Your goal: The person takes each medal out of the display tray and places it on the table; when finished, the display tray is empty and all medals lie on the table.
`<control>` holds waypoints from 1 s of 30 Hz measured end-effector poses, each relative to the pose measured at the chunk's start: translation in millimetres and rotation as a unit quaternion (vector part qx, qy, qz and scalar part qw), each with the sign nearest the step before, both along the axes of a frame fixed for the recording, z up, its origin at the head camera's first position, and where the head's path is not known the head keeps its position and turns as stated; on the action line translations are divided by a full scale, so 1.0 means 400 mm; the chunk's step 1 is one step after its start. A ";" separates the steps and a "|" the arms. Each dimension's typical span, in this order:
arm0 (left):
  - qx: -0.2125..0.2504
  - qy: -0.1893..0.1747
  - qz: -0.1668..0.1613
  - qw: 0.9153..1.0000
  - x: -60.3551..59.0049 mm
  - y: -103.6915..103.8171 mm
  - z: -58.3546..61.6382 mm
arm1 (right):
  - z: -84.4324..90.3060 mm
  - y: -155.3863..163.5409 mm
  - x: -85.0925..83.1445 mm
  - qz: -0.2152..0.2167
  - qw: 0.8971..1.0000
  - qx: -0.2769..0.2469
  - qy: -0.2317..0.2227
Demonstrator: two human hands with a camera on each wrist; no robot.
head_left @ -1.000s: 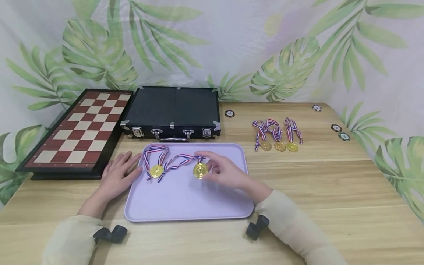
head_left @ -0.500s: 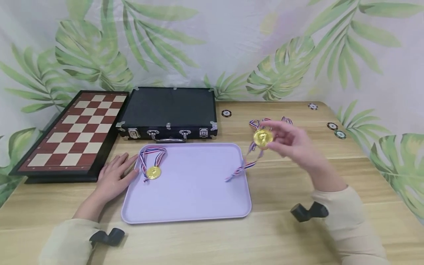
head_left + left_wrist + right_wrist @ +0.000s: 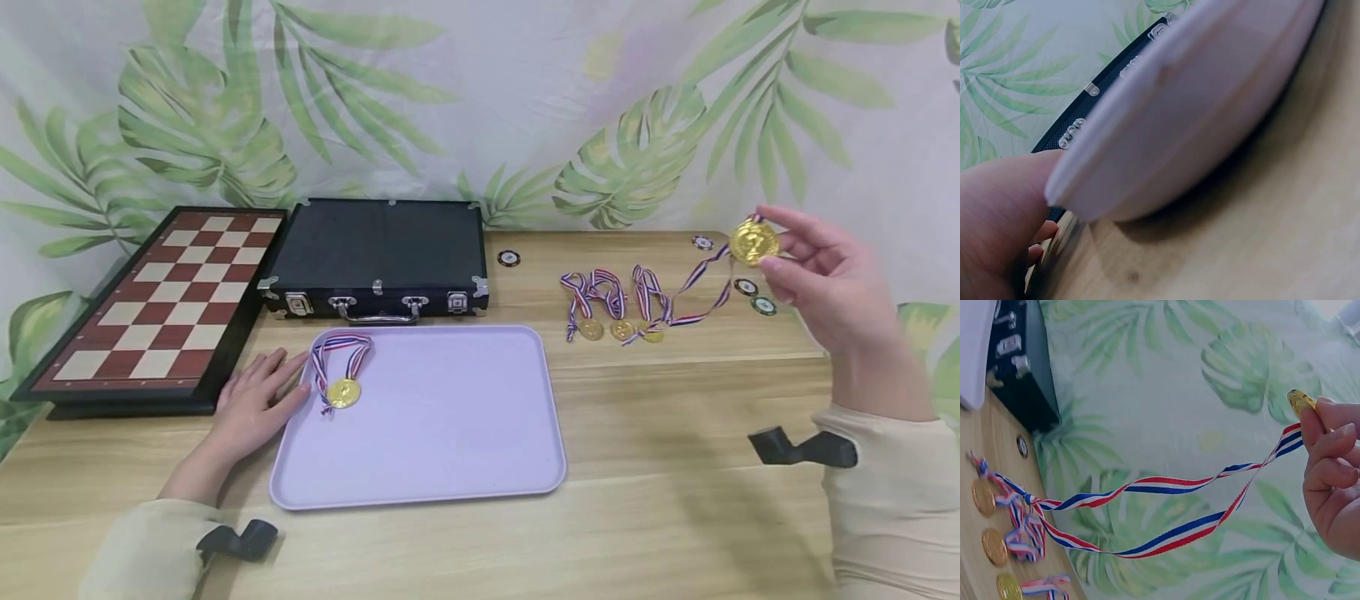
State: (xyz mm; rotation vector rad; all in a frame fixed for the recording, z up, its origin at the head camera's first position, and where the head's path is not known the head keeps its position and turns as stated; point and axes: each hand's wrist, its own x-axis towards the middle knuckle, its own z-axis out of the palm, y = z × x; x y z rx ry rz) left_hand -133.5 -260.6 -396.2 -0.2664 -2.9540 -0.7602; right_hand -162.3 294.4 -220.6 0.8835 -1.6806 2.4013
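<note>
My right hand (image 3: 821, 279) is raised at the far right of the table and pinches a gold medal (image 3: 754, 242) between thumb and fingers (image 3: 1325, 447). Its red, white and blue ribbon (image 3: 693, 292) trails down left to three medals (image 3: 619, 307) lying in a row on the wood; in the right wrist view the ribbon (image 3: 1166, 509) hangs in a long loop. My left hand (image 3: 258, 400) lies flat on the table, fingers touching the left edge of the lilac tray (image 3: 450, 450). One medal (image 3: 343, 392) lies in the tray's left corner.
A black case (image 3: 378, 250) with metal latches stands behind the tray, a chessboard (image 3: 153, 304) to its left. Poker chips lie at the back (image 3: 508, 258) and far right (image 3: 763, 305). The tray's edge (image 3: 1166, 125) fills the left wrist view.
My right hand lifted one medal out of the tray and carried it right and upward, past the row of three medals. My left hand stayed by the tray.
</note>
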 end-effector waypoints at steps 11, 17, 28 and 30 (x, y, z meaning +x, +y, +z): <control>-0.001 -0.001 0.005 1.000 0.001 -0.002 -0.001 | -0.035 0.110 -0.124 -0.157 0.961 0.100 -0.204; -0.001 0.000 -0.001 1.000 -0.002 -0.001 -0.005 | -0.067 0.122 -0.229 -0.225 0.919 0.168 -0.278; 0.001 0.000 0.003 1.000 -0.001 -0.002 -0.008 | -0.119 0.085 -0.329 -0.252 0.924 0.103 -0.268; 0.002 -0.001 0.003 1.000 -0.002 -0.004 -0.009 | -0.127 0.084 -0.332 -0.246 0.923 0.114 -0.273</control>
